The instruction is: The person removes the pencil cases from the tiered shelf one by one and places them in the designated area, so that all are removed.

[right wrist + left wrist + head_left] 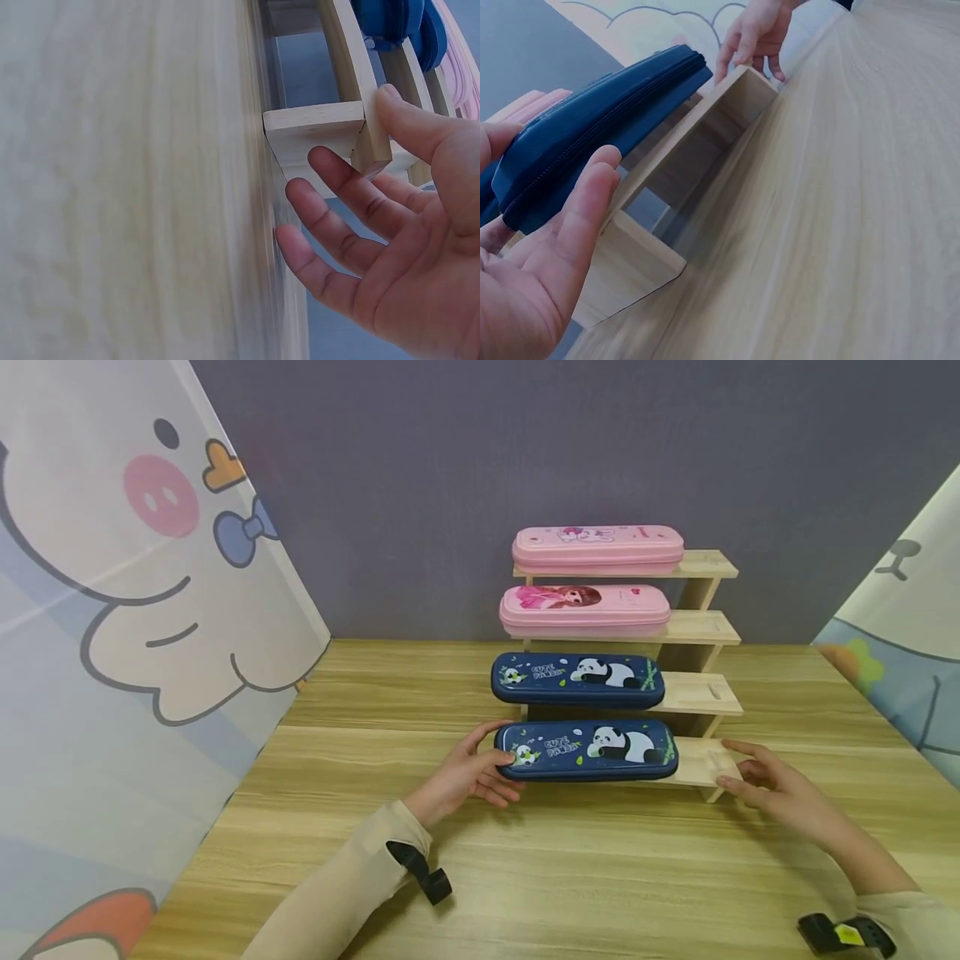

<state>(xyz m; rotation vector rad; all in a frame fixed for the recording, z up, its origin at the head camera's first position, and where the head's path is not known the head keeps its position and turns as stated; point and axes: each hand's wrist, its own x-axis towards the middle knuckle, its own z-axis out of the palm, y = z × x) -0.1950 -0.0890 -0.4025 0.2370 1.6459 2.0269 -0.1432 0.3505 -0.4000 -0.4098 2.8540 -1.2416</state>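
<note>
In the head view, a four-step wooden rack (697, 758) bears a pencil case on every step. My left hand (472, 766) grips the left end of the lowest case, a navy panda pencil case (555, 768), thumb on its lid. The left wrist view shows that case's zipped side (592, 135) tilted over the bottom step, fingers around its end. At the bottom step's right end, my right hand (780, 789) holds the board between thumb and forefinger. Its other fingers (319, 262) spread free below the board in the right wrist view.
Above sit a second navy panda case (555, 692), a pink case with a doll picture (622, 608) and a pink case with a rabbit (630, 545). The rack stands on a wood-grain table (360, 693) before a grey wall (412, 527). Cartoon-printed sheets (67, 677) flank the sides.
</note>
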